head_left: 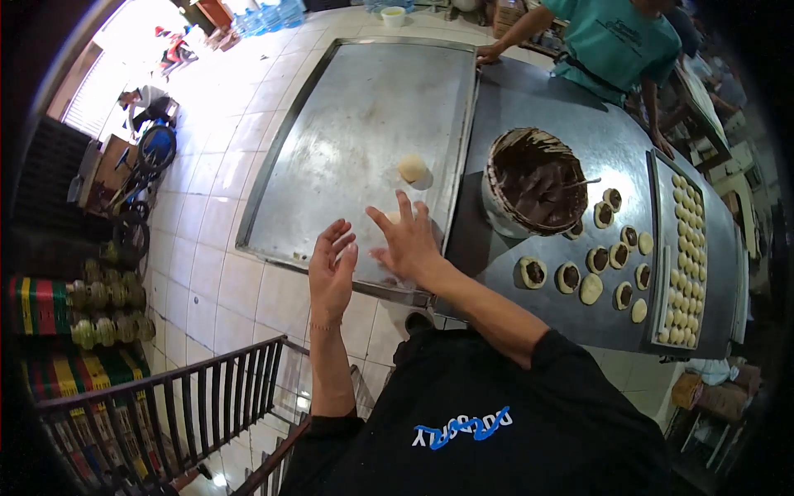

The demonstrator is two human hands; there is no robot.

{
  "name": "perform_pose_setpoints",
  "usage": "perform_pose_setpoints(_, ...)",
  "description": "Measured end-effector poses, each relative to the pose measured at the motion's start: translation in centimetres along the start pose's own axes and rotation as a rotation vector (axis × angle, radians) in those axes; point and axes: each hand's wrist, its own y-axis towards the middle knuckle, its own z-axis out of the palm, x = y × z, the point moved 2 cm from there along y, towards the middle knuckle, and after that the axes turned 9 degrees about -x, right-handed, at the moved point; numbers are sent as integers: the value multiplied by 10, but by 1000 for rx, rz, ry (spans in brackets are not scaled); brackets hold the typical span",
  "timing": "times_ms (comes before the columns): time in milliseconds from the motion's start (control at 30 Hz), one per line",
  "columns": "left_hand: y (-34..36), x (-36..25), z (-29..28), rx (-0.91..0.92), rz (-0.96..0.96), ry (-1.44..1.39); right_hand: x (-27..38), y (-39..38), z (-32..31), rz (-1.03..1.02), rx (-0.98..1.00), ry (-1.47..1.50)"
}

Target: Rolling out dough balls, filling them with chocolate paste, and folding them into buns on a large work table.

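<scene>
My right hand [405,240] is over the metal tray [347,116], fingers spread, above or touching a pale dough piece partly hidden beneath it. A round dough ball [412,169] sits just beyond it on the tray. My left hand [331,269] is raised near the tray's front-left edge, palm turned inward, fingers loosely curled and apart, with nothing in it. Right of the tray stands a bucket [504,207] of brown filling with a utensil in it. Several flattened dough rounds [567,278], many topped with brown filling, lie on the steel table [488,298].
A tray of small dough pieces [686,240] is at right. A person in teal [616,45] stands across the table, one hand [488,53] at the tray's corner. Railings [165,388] are at lower left. Bicycles [149,165] and another person [149,103] are at left.
</scene>
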Motion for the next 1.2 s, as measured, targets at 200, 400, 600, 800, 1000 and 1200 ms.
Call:
perform_pose_setpoints(200,111,40,36,-8,237,530,-35,-83,-135,516,115,511)
perform_pose_setpoints(400,164,64,119,254,395,1022,-174,-221,-166,973,-134,144)
perform_pose_setpoints(600,101,50,150,-169,646,1157,-185,-230,-120,713,-222,-257)
perform_pose_setpoints(800,-41,73,170,488,-409,16,-163,-180,-148,890,-132,541)
perform_pose_setpoints(1000,-108,44,211,341,-985,-649,-104,-152,-199,965,-276,1191)
perform_pose_setpoints(1200,-101,40,212,274,-602,-540,-100,-152,-215,1066,-341,1118)
